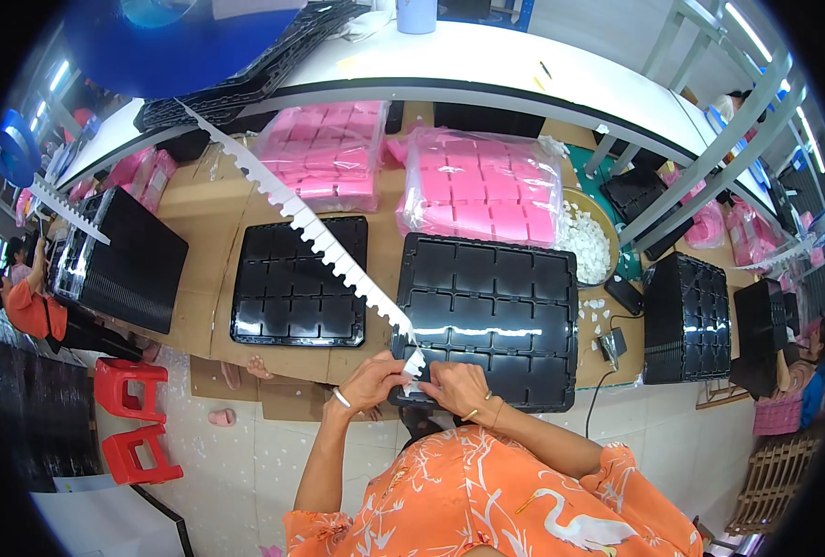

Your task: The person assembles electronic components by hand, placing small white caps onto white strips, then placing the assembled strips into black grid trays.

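Observation:
My left hand (372,380) and my right hand (456,383) meet at the near edge of a black compartment tray (496,316). Both pinch the lower end of a long white notched strip (310,227), which runs up and left to a blue reel (166,42) at the top. A small dark object (412,397) sits under my fingers; what it is stays unclear. A bangle shows on each wrist.
A second black tray (296,283) lies to the left on brown cardboard (199,306). Two bags of pink pieces (329,153) (487,186) lie behind. A bowl of small white pieces (587,243) and black tray stacks (686,320) (120,260) flank. Red stools (132,418) stand on the floor.

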A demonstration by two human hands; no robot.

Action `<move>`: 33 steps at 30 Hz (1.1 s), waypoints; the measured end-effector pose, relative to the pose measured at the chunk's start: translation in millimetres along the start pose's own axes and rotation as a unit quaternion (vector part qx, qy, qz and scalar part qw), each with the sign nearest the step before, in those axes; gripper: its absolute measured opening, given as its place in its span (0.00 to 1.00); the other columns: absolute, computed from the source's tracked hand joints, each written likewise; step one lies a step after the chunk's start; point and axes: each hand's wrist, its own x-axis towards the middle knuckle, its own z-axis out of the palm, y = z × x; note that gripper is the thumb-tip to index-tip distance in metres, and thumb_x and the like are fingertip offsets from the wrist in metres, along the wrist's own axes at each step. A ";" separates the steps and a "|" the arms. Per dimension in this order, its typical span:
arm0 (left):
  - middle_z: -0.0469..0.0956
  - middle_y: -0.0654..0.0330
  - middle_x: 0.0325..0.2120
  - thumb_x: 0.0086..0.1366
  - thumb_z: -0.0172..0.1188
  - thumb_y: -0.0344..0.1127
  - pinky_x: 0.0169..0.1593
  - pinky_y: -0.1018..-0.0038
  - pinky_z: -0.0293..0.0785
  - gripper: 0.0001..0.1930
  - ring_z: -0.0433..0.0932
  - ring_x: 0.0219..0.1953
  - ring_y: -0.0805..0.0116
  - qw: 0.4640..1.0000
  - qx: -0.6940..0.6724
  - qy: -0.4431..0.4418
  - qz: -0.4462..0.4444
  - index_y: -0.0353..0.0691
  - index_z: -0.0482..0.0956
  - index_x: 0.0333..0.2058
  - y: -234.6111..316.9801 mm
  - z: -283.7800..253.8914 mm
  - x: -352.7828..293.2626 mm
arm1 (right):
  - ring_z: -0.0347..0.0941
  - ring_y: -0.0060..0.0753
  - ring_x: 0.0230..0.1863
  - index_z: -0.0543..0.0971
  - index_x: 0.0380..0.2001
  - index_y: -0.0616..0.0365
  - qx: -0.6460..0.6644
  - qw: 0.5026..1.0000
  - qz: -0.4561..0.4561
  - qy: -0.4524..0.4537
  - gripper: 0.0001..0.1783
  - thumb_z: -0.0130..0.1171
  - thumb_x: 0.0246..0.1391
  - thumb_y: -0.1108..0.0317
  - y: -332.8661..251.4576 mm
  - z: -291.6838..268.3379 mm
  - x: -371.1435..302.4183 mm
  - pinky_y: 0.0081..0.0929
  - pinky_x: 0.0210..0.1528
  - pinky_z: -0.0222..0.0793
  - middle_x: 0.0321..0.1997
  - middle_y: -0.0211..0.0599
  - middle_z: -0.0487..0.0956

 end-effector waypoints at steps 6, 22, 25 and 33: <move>0.71 0.48 0.27 0.60 0.60 0.31 0.36 0.61 0.66 0.05 0.71 0.32 0.47 1.000 -0.003 -0.002 -0.019 0.36 0.79 0.34 7.0 -2.7 5.3 | 0.78 0.53 0.27 0.79 0.24 0.59 -0.011 0.999 0.020 -0.031 0.17 0.64 0.49 0.54 -8.8 11.2 15.5 0.46 0.28 0.71 0.22 0.46 0.80; 0.80 0.56 0.25 0.63 0.62 0.32 0.32 0.74 0.70 0.07 0.78 0.27 0.70 0.993 -0.007 -0.016 -0.119 0.33 0.79 0.32 -4.9 0.8 -5.7 | 0.78 0.57 0.31 0.79 0.27 0.61 0.166 0.985 0.011 -0.050 0.13 0.58 0.50 0.60 -0.6 -20.1 12.0 0.45 0.34 0.73 0.25 0.50 0.80; 0.83 0.57 0.29 0.65 0.59 0.30 0.37 0.75 0.73 0.06 0.80 0.32 0.70 0.960 -0.241 0.039 -0.136 0.32 0.78 0.36 -3.1 4.7 -12.3 | 0.78 0.50 0.29 0.79 0.30 0.62 0.214 0.974 0.003 -0.080 0.13 0.59 0.52 0.61 5.1 -20.3 -6.9 0.39 0.34 0.73 0.25 0.48 0.79; 0.81 0.60 0.27 0.65 0.60 0.26 0.25 0.85 0.66 0.09 0.76 0.24 0.79 0.853 -0.423 0.248 -0.179 0.32 0.75 0.44 44.9 36.6 -16.9 | 0.73 0.21 0.39 0.76 0.48 0.60 0.456 0.888 0.039 -0.048 0.22 0.66 0.55 0.57 2.5 -25.2 -35.3 0.23 0.43 0.70 0.39 0.31 0.79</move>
